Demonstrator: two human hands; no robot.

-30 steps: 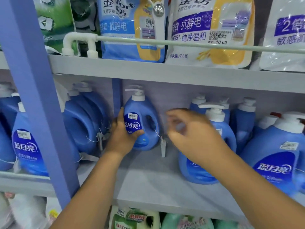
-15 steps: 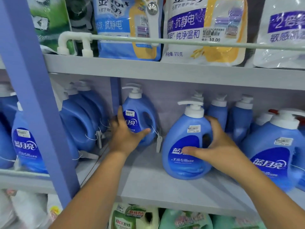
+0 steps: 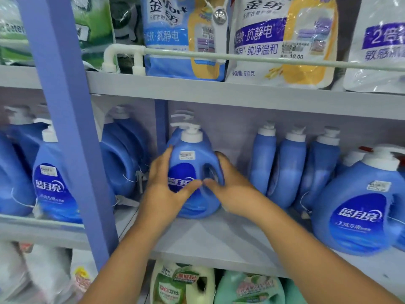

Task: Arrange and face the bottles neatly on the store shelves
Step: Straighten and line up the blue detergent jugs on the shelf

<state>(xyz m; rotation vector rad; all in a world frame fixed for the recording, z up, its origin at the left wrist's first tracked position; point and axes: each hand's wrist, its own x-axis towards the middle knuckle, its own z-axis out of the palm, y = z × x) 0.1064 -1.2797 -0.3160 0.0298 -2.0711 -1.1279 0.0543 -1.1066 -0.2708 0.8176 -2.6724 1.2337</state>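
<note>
Hands: left hand (image 3: 163, 189) and right hand (image 3: 232, 189) clasp blue pump bottle (image 3: 192, 159) upright on shelf (image 3: 208, 240).

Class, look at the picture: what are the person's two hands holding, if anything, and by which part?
Both hold one blue detergent bottle: the left hand grips its left side, the right hand its handle side.

The head camera looks forward and slightly down, close to the middle shelf (image 3: 219, 240).
</note>
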